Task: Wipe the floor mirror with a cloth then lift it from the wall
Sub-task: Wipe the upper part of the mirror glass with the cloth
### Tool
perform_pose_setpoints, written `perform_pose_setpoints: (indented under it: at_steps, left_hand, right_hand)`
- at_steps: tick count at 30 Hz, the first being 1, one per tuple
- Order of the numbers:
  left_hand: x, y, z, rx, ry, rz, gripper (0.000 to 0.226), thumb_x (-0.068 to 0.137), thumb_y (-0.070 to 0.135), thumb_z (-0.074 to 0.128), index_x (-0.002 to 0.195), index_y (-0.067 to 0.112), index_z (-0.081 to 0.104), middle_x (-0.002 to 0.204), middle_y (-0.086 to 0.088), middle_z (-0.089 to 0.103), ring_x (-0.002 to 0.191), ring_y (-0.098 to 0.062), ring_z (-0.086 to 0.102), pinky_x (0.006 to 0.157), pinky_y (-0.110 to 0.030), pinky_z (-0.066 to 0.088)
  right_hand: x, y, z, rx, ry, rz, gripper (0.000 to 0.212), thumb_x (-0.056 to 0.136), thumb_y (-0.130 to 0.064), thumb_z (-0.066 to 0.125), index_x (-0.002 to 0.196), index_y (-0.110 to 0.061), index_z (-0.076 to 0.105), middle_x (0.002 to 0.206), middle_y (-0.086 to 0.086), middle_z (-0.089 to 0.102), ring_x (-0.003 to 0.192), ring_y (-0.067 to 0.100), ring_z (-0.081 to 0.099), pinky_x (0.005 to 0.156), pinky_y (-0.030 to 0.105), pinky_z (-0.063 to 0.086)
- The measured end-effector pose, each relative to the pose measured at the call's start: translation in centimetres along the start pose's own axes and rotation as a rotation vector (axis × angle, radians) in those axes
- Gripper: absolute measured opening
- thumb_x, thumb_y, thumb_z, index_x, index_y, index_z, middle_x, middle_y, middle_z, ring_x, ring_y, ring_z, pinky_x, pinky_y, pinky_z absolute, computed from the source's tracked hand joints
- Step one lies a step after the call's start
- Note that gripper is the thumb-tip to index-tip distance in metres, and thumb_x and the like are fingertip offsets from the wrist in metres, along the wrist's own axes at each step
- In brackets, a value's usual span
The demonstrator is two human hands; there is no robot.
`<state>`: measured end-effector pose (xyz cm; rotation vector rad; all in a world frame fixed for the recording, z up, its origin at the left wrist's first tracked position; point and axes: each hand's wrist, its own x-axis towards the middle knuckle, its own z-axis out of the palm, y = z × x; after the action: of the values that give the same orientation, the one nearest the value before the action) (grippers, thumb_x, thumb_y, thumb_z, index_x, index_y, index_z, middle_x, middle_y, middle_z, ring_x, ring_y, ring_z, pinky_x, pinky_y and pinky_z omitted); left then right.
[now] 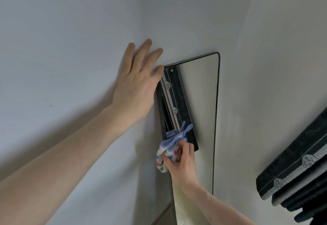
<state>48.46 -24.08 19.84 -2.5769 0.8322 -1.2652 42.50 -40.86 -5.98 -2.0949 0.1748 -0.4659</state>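
Forearms reach up from below. Right hand [182, 161] bunches the cloth [168, 152] against the mirror [200, 104], low on its left side. Left hand [139, 83], fingers flat and spread on the wall [70, 48], touches the upper left corner. Mirror leans upright, long axis vertical; unwiped glass lies above the cloth.

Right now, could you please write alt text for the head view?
A right hand presses a bunched polka-dot cloth against a tall black-framed floor mirror leaning on a white wall. The left hand rests flat by the mirror's top left corner.
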Motion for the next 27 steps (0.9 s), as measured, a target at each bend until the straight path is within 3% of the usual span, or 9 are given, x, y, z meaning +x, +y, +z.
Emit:
perform_pose_setpoints:
  at_steps: [4, 7, 11, 15, 18, 22, 27]
  left_hand:
    - [-0.1, 0.0, 0.1, -0.007, 0.009, -0.001, 0.065, 0.075, 0.008, 0.027, 0.128, 0.005, 0.064, 0.162, -0.016, 0.036, 0.155, -0.044, 0.017, 0.124, -0.052, -0.015]
    - [-0.1, -0.1, 0.1, 0.000, 0.004, 0.005, 0.063, 0.074, 0.005, 0.034, 0.129, 0.005, 0.064, 0.163, -0.016, 0.035, 0.156, -0.044, 0.016, 0.124, -0.052, -0.016]
    - [-0.1, -0.1, -0.1, 0.001, 0.000, 0.006, 0.062, 0.074, 0.005, 0.038, 0.131, 0.005, 0.063, 0.164, -0.017, 0.034, 0.156, -0.044, 0.014, 0.124, -0.052, -0.016]
    - [-0.1, -0.1, 0.2, -0.014, 0.009, 0.005, 0.065, 0.076, 0.008, 0.027, 0.130, 0.005, 0.063, 0.163, -0.017, 0.035, 0.156, -0.045, 0.015, 0.124, -0.052, -0.017]
    - [0.0, -0.2, 0.3, -0.012, 0.005, 0.007, 0.068, 0.076, 0.010, 0.023, 0.130, 0.004, 0.063, 0.163, -0.017, 0.035, 0.155, -0.046, 0.015, 0.124, -0.052, -0.017]
    - [0.0, -0.2, 0.3, -0.003, -0.003, 0.007, 0.066, 0.073, 0.006, 0.033, 0.132, 0.005, 0.062, 0.163, -0.017, 0.034, 0.156, -0.045, 0.015, 0.124, -0.052, -0.018]
    - [-0.1, -0.1, 0.1, -0.006, -0.002, 0.005, 0.065, 0.073, 0.005, 0.034, 0.133, 0.004, 0.062, 0.163, -0.018, 0.034, 0.156, -0.045, 0.014, 0.124, -0.053, -0.017]
  right_hand:
    - [-3.2, 3.5, 1.1, -0.059, -0.059, 0.090, 0.055, 0.077, -0.039, 0.082, 0.114, -0.044, 0.041, 0.112, -0.022, 0.043, 0.102, 0.005, 0.052, 0.079, 0.016, 0.046]
    - [-3.1, 3.3, 1.2, -0.051, -0.049, 0.127, 0.055, 0.074, -0.037, 0.082, 0.111, -0.044, 0.041, 0.111, -0.019, 0.044, 0.099, 0.009, 0.055, 0.075, 0.018, 0.049]
    - [-0.7, 0.0, -0.3, 0.002, 0.016, 0.024, 0.060, 0.070, -0.042, 0.083, 0.118, -0.040, 0.047, 0.116, -0.023, 0.046, 0.107, 0.000, 0.053, 0.085, 0.020, 0.052]
    - [2.9, -6.0, -2.6, 0.064, 0.106, -0.083, 0.061, 0.076, -0.045, 0.080, 0.126, -0.040, 0.046, 0.121, -0.016, 0.045, 0.105, 0.000, 0.057, 0.080, 0.011, 0.048]
    - [4.5, -8.7, -2.8, 0.059, 0.177, -0.197, 0.066, 0.082, -0.047, 0.074, 0.139, -0.041, 0.042, 0.133, -0.017, 0.040, 0.123, 0.009, 0.049, 0.095, 0.018, 0.045]
    - [3.6, -7.8, -1.4, 0.021, 0.228, -0.279, 0.065, 0.090, -0.039, 0.072, 0.148, -0.038, 0.042, 0.144, -0.022, 0.034, 0.134, 0.007, 0.037, 0.108, 0.025, 0.040]
    - [-0.1, -1.7, 0.5, -0.027, 0.162, -0.186, 0.063, 0.091, -0.053, 0.061, 0.148, -0.038, 0.040, 0.147, -0.021, 0.032, 0.138, 0.012, 0.038, 0.107, 0.046, 0.049]
